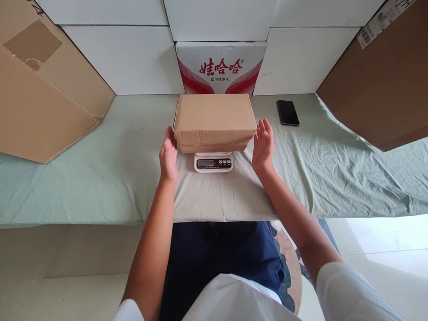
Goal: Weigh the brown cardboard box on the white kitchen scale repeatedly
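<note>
A closed brown cardboard box (pixel 216 113) rests on a small white digital kitchen scale (pixel 214 169), covering its weighing plate. Only the scale's front shows, with a grey display and several buttons. My left hand (pixel 169 156) is upright at the box's left side, fingers stretched out and palm turned inward. On the other side, my right hand (pixel 263 145) stands by the box's right edge with its fingers extended. Both hands are very close to the box; whether the fingertips touch it I cannot tell.
A black smartphone (pixel 287 113) lies right of the box on the green cloth (pixel 133 178). White boxes (pixel 123 58) and a red-and-white printed carton (pixel 220 67) form a wall behind. Large cardboard pieces stand at the left (pixel 50 98) and right (pixel 384 84).
</note>
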Tool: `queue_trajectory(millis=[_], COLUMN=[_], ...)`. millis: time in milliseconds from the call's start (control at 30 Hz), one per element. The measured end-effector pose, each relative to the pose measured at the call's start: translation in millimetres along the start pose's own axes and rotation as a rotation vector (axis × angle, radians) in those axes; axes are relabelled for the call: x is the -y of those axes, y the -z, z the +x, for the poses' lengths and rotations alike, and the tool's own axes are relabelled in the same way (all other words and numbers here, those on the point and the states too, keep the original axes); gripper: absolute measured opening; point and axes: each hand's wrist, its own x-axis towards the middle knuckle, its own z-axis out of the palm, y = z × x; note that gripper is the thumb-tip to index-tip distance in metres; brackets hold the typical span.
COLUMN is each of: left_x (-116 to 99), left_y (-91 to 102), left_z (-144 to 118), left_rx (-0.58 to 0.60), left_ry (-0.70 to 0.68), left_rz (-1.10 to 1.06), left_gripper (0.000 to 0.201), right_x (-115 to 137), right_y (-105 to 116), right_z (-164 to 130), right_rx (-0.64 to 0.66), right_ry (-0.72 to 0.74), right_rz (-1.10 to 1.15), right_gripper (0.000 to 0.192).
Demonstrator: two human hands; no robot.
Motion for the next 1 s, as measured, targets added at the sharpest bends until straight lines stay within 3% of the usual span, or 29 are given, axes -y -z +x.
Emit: queue_trajectory(millis=[267,767,1000], left_x=[-1.6,-10.1,-10.5], left_y=[-1.6,-8.7,-8.7], left_z=[-1.1,-2.9,-3.7], left_rx=[0.013,0.043,0.038], left_ry=[-0.008,0.020,0.063], left_rz=[0.002,-0.009,-0.005], left_gripper=[0.097,0.106,0.107], right_x=[7.0,-1.5,-10.2], right_y=[-5.3,-6.9,-5.1], right_z=[-2.1,-9.5,-9.7], right_rx=[-0.012,0.115,0.154], right_ry=[-0.027,0.025,0.046], right_rz=[0.042,-0.005,-0.019], right_gripper=[0.081,0.087,0.080])
